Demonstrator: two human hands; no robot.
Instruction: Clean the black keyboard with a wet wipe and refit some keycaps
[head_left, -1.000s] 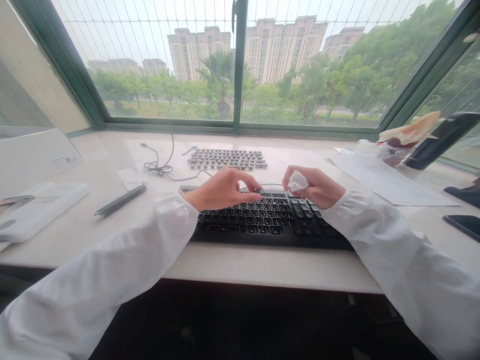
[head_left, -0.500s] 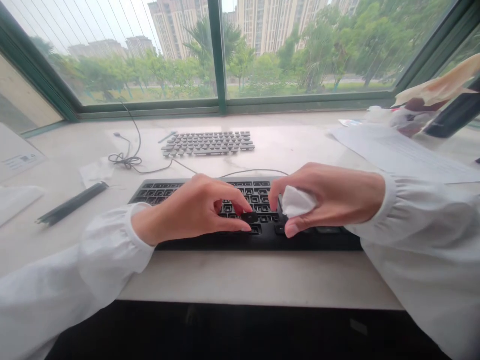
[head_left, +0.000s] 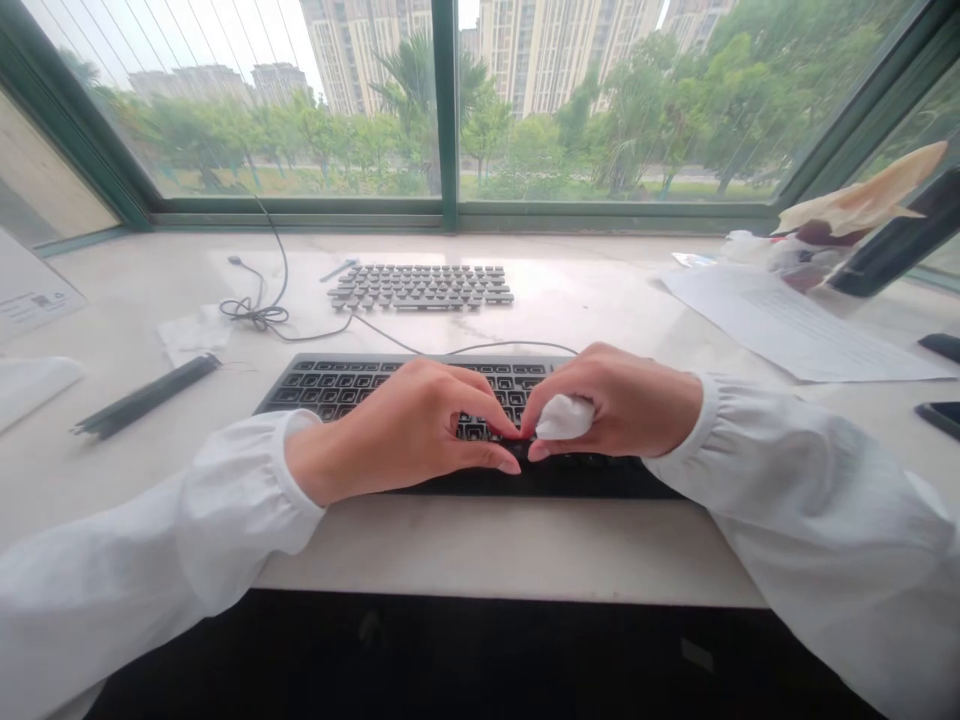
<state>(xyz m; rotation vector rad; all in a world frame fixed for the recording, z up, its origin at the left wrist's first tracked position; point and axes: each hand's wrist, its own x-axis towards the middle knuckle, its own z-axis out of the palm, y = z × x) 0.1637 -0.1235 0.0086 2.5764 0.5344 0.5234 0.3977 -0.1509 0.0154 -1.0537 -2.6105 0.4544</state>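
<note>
Black keyboard [head_left: 480, 485]: is lying on the pale counter [head_left: 495, 545], beneath both hands, bare key sockets showing.
Left hand [head_left: 420, 420]: is curving over the front rows, thumb and forefinger standing slightly apart around something dark; whether they are gripping it, I cannot tell.
Right hand [head_left: 622, 400]: is holding a crumpled white tissue [head_left: 565, 417] in curled fingers, its thumb and forefinger nearly meeting the left ones.
Loose key caps [head_left: 424, 287]: are sitting in rows beyond the keyboard.
Cable [head_left: 259, 315]: is lying coiled to their left.
</note>
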